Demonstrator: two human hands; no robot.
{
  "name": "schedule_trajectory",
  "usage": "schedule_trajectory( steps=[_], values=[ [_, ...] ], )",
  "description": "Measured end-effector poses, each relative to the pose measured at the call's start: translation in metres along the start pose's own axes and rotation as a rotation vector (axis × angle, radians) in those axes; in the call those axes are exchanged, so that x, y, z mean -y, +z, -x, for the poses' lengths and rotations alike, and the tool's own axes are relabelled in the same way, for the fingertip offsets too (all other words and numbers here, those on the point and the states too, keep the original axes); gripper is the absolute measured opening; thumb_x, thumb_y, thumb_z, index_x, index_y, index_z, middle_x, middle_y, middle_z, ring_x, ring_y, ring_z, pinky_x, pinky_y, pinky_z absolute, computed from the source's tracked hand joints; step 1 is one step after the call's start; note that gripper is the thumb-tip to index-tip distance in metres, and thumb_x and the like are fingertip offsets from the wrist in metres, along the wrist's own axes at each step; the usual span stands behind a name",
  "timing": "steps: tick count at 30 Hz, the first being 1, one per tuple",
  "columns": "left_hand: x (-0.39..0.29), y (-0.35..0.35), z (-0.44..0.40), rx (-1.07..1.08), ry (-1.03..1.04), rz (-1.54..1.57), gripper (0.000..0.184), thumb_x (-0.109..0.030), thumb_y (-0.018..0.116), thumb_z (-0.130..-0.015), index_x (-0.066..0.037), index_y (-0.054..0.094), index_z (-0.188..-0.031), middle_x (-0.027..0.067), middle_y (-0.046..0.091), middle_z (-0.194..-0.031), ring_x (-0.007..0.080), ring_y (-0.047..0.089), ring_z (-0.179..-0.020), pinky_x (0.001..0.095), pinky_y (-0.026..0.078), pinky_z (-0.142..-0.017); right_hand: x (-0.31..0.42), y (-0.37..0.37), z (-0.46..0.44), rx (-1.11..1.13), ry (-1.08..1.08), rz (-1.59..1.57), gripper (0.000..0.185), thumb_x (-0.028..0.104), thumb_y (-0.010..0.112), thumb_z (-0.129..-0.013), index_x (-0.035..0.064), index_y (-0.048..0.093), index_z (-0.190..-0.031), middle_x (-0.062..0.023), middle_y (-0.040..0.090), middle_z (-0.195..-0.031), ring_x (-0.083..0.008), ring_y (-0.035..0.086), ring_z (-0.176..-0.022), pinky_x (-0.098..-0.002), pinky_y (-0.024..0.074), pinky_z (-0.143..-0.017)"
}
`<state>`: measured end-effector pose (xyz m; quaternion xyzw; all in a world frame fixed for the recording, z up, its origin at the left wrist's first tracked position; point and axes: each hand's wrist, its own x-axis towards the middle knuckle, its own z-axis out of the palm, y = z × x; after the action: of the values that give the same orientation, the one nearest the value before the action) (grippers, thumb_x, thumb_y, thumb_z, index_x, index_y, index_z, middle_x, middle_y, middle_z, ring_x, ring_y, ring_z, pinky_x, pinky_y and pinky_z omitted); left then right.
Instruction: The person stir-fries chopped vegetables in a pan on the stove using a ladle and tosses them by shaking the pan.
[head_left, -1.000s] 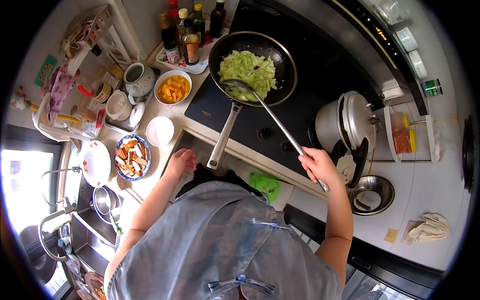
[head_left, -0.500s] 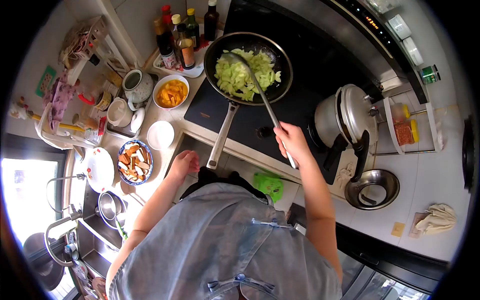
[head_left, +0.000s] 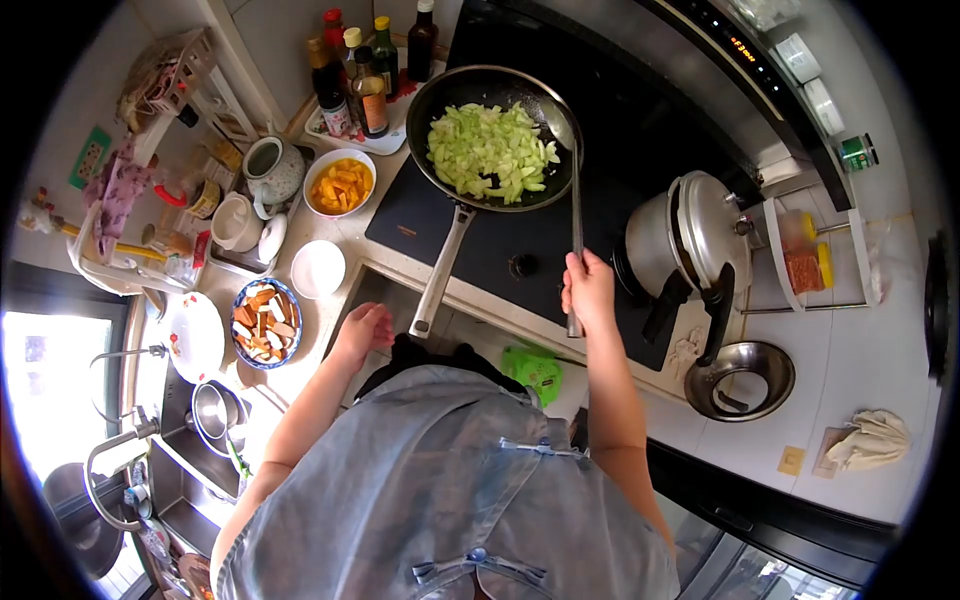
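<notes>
My right hand [head_left: 588, 290] is wrapped round the long handle of a metal spatula [head_left: 577, 215]. The spatula's rounded head rests at the right inner side of a dark frying pan [head_left: 558, 185]. Chopped pale green vegetable pieces [head_left: 490, 150] lie spread over the pan's bottom. The pan sits on the black cooktop [head_left: 480, 255], its metal handle [head_left: 442, 272] pointing back toward me. Left of that handle and apart from it, my left hand [head_left: 368, 328] hangs with its fingers curled in, and nothing shows in it.
Left on the counter stand a bowl of orange pieces [head_left: 340, 185], a white bowl [head_left: 318, 270] and a patterned bowl of brown-and-white pieces [head_left: 267, 323]. Sauce bottles [head_left: 370, 100] stand behind. A pressure cooker [head_left: 665, 235] and a steel bowl [head_left: 705, 390] are at right.
The spatula's head has moved right, from the vegetable pieces to the pan's right side, and its handle now stands steeper. My left hand has barely moved.
</notes>
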<state>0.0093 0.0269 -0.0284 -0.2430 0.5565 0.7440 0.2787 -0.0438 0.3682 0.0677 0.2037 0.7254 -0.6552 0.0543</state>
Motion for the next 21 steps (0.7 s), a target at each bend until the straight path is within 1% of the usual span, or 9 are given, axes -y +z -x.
schedule_trajectory(
  steps=[2, 4, 6, 10, 11, 14, 17, 20, 21],
  values=[
    [-0.001, -0.002, 0.0, -0.002, 0.019, -0.01, 0.023, -0.025, 0.047, -0.091, -0.003, 0.052, -0.089, 0.0069, 0.055, -0.071, 0.0171, 0.057, -0.063, 0.0293, 0.051, -0.06, -0.002, 0.008, 0.004, 0.064, 0.082, -0.075, 0.017, 0.018, 0.049, -0.092, 0.003, 0.048, -0.083, -0.0019, 0.045, -0.058, -0.0099, 0.041, -0.034, -0.0262, 0.0326, -0.03],
    [0.0, -0.004, 0.001, -0.014, 0.031, 0.0, 0.024, -0.026, 0.047, -0.09, -0.002, 0.052, -0.09, 0.0076, 0.055, -0.071, 0.0176, 0.057, -0.063, 0.0294, 0.051, -0.06, 0.007, 0.004, 0.019, 0.148, 0.166, -0.197, 0.015, 0.018, 0.05, -0.091, 0.004, 0.051, -0.086, -0.002, 0.048, -0.058, -0.008, 0.039, -0.034, -0.0232, 0.0311, -0.029],
    [0.002, -0.007, 0.003, -0.032, 0.029, 0.024, 0.024, -0.025, 0.047, -0.09, -0.002, 0.052, -0.09, 0.0076, 0.055, -0.071, 0.0176, 0.057, -0.063, 0.0295, 0.051, -0.06, 0.01, -0.009, 0.021, 0.198, 0.187, -0.32, 0.015, 0.018, 0.05, -0.091, 0.0037, 0.052, -0.087, -0.0026, 0.049, -0.059, -0.0079, 0.04, -0.034, -0.023, 0.0314, -0.03],
    [0.006, -0.009, 0.007, -0.067, -0.004, 0.001, 0.024, -0.025, 0.047, -0.09, -0.002, 0.052, -0.09, 0.0079, 0.055, -0.072, 0.0178, 0.057, -0.063, 0.0295, 0.051, -0.06, 0.006, 0.008, -0.004, 0.055, 0.074, -0.203, 0.017, 0.018, 0.049, -0.091, 0.0037, 0.049, -0.083, -0.0025, 0.047, -0.059, -0.0094, 0.041, -0.036, -0.0253, 0.0311, -0.033],
    [0.004, -0.008, 0.009, -0.065, 0.004, 0.001, 0.024, -0.025, 0.047, -0.09, -0.002, 0.052, -0.09, 0.008, 0.055, -0.072, 0.0178, 0.057, -0.063, 0.0295, 0.051, -0.059, 0.006, 0.014, -0.016, 0.032, 0.082, -0.238, 0.018, 0.018, 0.05, -0.091, 0.0035, 0.049, -0.081, -0.0025, 0.047, -0.059, -0.0095, 0.041, -0.037, -0.0258, 0.0313, -0.033],
    [0.004, -0.009, 0.01, -0.051, 0.014, 0.009, 0.024, -0.025, 0.047, -0.09, -0.002, 0.052, -0.09, 0.0081, 0.055, -0.072, 0.0178, 0.057, -0.064, 0.0292, 0.05, -0.059, 0.017, 0.036, -0.04, 0.083, 0.129, -0.396, 0.02, 0.018, 0.05, -0.091, 0.003, 0.048, -0.078, -0.0025, 0.047, -0.059, -0.0094, 0.041, -0.038, -0.0266, 0.0319, -0.033],
    [0.006, -0.01, 0.009, -0.04, 0.017, 0.011, 0.023, -0.025, 0.047, -0.09, -0.002, 0.052, -0.09, 0.0081, 0.055, -0.072, 0.0178, 0.057, -0.063, 0.0287, 0.05, -0.059, 0.033, 0.041, -0.048, 0.261, 0.127, -0.286, 0.021, 0.018, 0.051, -0.091, 0.0029, 0.048, -0.077, -0.0025, 0.046, -0.058, -0.0092, 0.041, -0.038, -0.0261, 0.0317, -0.033],
    [0.005, -0.014, 0.008, -0.05, 0.011, 0.016, 0.023, -0.024, 0.047, -0.09, -0.002, 0.053, -0.089, 0.0081, 0.055, -0.072, 0.0179, 0.057, -0.063, 0.0282, 0.05, -0.058, 0.052, 0.019, -0.037, 0.421, 0.07, 0.252, 0.017, 0.016, 0.051, -0.09, 0.0017, 0.05, -0.08, -0.0005, 0.043, -0.055, -0.0088, 0.041, -0.037, -0.0261, 0.031, -0.033],
    [0.005, -0.014, 0.007, -0.055, 0.005, 0.021, 0.022, -0.024, 0.047, -0.089, -0.002, 0.053, -0.089, 0.0081, 0.055, -0.072, 0.0179, 0.057, -0.063, 0.0281, 0.05, -0.058, 0.055, 0.005, -0.033, 0.442, -0.012, 0.452, 0.017, 0.016, 0.053, -0.09, -0.0004, 0.052, -0.087, -0.0007, 0.044, -0.055, -0.0084, 0.042, -0.036, -0.027, 0.0305, -0.033]
  ],
)
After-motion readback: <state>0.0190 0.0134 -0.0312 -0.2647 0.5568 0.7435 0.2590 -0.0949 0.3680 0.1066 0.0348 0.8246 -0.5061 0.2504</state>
